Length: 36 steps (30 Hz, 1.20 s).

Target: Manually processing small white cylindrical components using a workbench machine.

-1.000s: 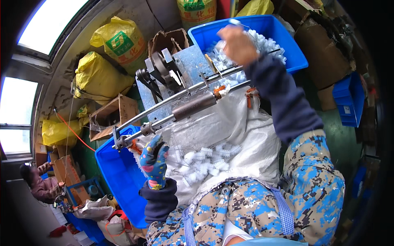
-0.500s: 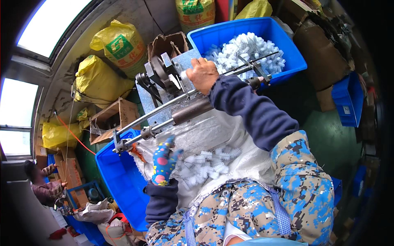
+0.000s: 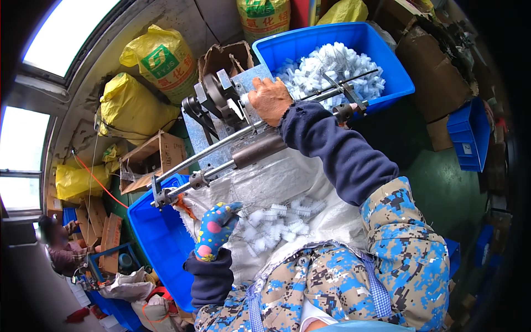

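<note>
My left hand (image 3: 214, 231), in a blue polka-dotted glove, is closed in a pinch beside a pile of small white bristle brushes (image 3: 279, 224). Whatever sits between its fingertips is too small to make out. The brushes lie on a white woven sack (image 3: 265, 177) spread over my lap. My bare right hand (image 3: 270, 100) is curled over the spindle end of a metal machine (image 3: 221, 105) with black belts; its palm side is hidden. Below that hand run the machine's long steel rods and a brown cylinder (image 3: 260, 149).
A blue bin (image 3: 395, 91) heaped with white brushes stands behind the machine. Another blue bin (image 3: 166, 238) is at my left. Yellow sacks (image 3: 135, 108), a wooden crate (image 3: 157, 157) and cardboard boxes (image 3: 434, 77) stand around. Another person (image 3: 63, 252) works at far left.
My left hand has drawn down and slightly left, its fingers going from spread to pinched. The right hand has shifted slightly left on the machine, with its fingers still curled.
</note>
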Each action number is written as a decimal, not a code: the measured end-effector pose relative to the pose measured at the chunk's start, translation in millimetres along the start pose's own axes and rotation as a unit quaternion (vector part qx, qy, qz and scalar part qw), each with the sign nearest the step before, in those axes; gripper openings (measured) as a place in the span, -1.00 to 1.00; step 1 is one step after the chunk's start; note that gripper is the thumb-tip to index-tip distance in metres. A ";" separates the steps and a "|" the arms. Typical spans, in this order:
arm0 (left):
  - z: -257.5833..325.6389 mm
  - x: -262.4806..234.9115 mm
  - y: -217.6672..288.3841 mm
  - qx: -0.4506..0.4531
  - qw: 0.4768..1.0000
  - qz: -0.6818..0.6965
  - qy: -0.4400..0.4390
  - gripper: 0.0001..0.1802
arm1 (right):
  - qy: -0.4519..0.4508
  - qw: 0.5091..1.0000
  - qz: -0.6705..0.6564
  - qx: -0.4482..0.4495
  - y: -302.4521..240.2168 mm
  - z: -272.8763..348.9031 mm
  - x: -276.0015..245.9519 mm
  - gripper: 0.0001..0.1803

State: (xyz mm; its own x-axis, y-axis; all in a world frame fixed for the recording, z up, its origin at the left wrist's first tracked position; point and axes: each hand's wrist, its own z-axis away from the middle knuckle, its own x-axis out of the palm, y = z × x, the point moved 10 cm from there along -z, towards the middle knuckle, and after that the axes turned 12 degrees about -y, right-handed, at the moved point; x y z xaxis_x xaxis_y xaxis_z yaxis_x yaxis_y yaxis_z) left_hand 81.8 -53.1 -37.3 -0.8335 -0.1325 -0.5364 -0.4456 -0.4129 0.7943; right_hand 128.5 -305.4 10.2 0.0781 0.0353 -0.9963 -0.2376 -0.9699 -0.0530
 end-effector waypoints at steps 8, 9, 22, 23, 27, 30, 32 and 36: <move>-4.5 -9.5 35.2 0.065 0.995 0.009 0.071 -0.62 | 0.007 0.999 -0.034 -0.009 -2.4 0.8 -1.4 -0.86; -5.6 -9.0 36.2 0.072 0.994 0.033 0.073 -0.61 | 0.003 0.999 -0.043 -0.008 -2.6 1.1 -4.5 -0.86; -5.3 -4.9 30.0 0.071 0.992 0.063 0.084 -0.54 | 0.007 0.998 -0.058 -0.018 -6.1 -0.6 -6.2 -0.87; -5.6 -4.6 31.7 0.071 0.992 0.063 0.083 -0.54 | 0.010 0.998 -0.068 -0.011 -4.1 -3.8 -6.5 -0.86; -9.6 -4.3 43.4 0.080 0.993 -0.008 0.089 -0.58 | -0.001 0.998 -0.062 0.018 4.9 -11.7 2.5 -0.82; -6.7 -3.5 41.8 0.043 0.997 0.013 0.067 -0.58 | -0.015 0.996 -0.012 0.083 23.8 -7.3 6.3 -0.75; 3.0 -11.6 34.6 0.037 0.996 0.024 0.083 -0.59 | 0.010 0.997 0.002 0.075 29.6 13.3 4.7 -0.59; 0.7 -18.5 26.0 0.010 0.989 0.097 0.109 -0.53 | 0.010 0.997 0.007 0.078 18.7 29.2 10.8 -0.43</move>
State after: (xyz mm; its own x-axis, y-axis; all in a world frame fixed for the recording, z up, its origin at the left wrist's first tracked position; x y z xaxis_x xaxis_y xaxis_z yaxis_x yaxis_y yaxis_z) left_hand 85.5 -60.7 -6.5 -0.8147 -0.3999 -0.4199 -0.2919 -0.3427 0.8929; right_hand 96.7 -316.2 -3.6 0.0928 0.0164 -0.9956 -0.3856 -0.9213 -0.0511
